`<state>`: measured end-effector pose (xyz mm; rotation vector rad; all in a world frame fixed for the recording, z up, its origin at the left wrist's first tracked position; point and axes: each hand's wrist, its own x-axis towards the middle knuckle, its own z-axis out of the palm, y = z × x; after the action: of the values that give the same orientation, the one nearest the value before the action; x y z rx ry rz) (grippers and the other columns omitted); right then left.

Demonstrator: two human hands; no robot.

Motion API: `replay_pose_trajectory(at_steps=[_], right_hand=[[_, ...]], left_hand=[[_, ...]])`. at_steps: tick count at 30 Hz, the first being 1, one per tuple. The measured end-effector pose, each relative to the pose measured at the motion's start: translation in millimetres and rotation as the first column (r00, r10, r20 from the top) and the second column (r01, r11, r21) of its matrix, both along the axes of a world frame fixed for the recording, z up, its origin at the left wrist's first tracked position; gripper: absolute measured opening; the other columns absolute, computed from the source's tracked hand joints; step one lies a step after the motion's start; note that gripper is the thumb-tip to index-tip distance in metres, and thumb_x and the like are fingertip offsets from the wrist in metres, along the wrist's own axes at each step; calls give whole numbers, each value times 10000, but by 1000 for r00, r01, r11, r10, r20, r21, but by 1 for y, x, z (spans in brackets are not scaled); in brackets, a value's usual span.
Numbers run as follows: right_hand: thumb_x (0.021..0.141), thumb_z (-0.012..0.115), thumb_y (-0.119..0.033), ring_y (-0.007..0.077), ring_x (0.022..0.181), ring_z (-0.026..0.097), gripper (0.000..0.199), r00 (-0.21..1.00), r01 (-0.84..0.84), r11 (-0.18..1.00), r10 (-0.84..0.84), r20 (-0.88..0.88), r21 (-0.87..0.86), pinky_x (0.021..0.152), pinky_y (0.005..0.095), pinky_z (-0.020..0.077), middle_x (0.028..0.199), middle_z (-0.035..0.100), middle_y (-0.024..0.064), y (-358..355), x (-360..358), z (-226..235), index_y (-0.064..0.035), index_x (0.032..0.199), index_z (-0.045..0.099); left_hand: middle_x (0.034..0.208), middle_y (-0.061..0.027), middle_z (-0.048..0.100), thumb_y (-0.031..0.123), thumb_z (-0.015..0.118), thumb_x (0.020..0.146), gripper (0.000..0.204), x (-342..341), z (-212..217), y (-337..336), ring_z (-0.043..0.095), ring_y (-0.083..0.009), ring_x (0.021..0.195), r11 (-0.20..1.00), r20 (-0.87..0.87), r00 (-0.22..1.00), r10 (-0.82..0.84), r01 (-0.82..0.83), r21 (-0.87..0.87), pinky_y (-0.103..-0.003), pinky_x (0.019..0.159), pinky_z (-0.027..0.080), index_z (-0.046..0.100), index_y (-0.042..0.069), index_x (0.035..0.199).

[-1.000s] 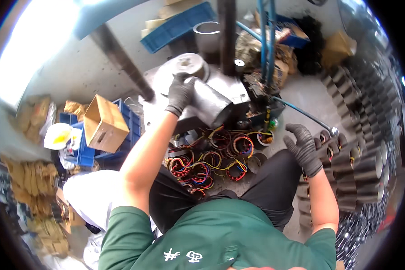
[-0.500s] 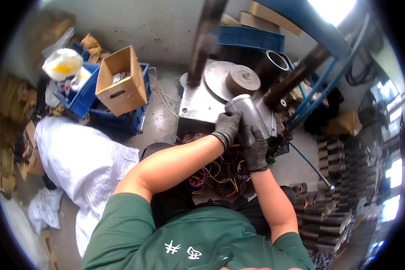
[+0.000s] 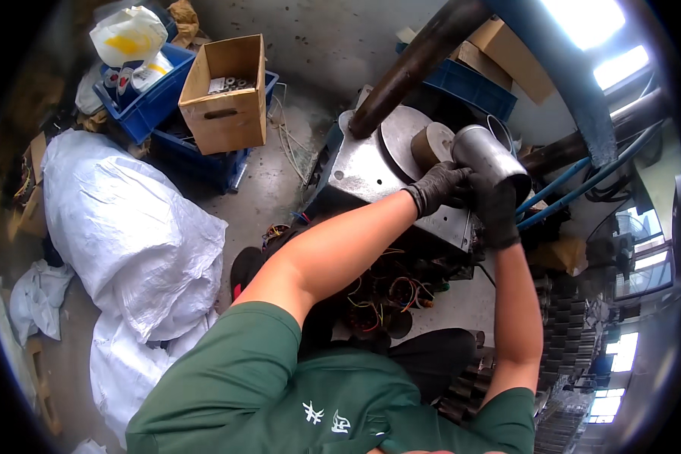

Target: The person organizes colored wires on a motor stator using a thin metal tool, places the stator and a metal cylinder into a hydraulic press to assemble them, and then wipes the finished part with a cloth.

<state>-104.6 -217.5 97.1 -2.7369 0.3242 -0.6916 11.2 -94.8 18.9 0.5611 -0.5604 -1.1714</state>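
Observation:
A hollow grey metal cylinder [image 3: 486,151] is tilted over the right side of the press's metal base plate [image 3: 352,172], with an open end toward the right. My left hand [image 3: 440,188], in a dark glove, is closed at its lower left side. Against its near side, my right hand [image 3: 495,208], gloved too, grips it from below; part of the fingers is hidden. Just left of the cylinder, a thick round metal block [image 3: 433,145] sits on a flat metal disc [image 3: 398,144] on the plate.
A dark steel column [image 3: 416,68] and blue hoses [image 3: 567,193] flank the plate. Wound motor stators [image 3: 401,293] with coloured wires lie below my arms. A cardboard box [image 3: 223,113] stands on blue crates at left, near a white sack [image 3: 129,227]. Stacked metal parts [image 3: 560,325] fill the right.
Both hands have carried the cylinder away from my body and to the right, and its tilt has changed. My arms reach out further. The whole view has shifted and turned.

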Motion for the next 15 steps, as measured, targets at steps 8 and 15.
replay_pose_trajectory(at_steps=[8, 15], right_hand=[[887, 788, -238, 156, 939, 675, 391, 882, 2, 977, 98, -461, 212, 830, 327, 549, 1054, 724, 80, -109, 61, 45, -7, 1176, 664], [822, 860, -436, 156, 973, 671, 573, 848, 28, 822, 282, -449, 569, 858, 329, 569, 1070, 721, 71, -83, 107, 80, 4, 1142, 679]], left_hand=[[1044, -102, 730, 308, 688, 938, 406, 7, 15, 16, 705, -188, 903, 955, 493, 865, 96, -220, 199, -328, 771, 570, 677, 23, 1227], [1018, -154, 732, 285, 733, 908, 411, 42, 32, 118, 688, -219, 960, 855, 752, 560, 349, -519, -10, -361, 903, 545, 681, -10, 1190]])
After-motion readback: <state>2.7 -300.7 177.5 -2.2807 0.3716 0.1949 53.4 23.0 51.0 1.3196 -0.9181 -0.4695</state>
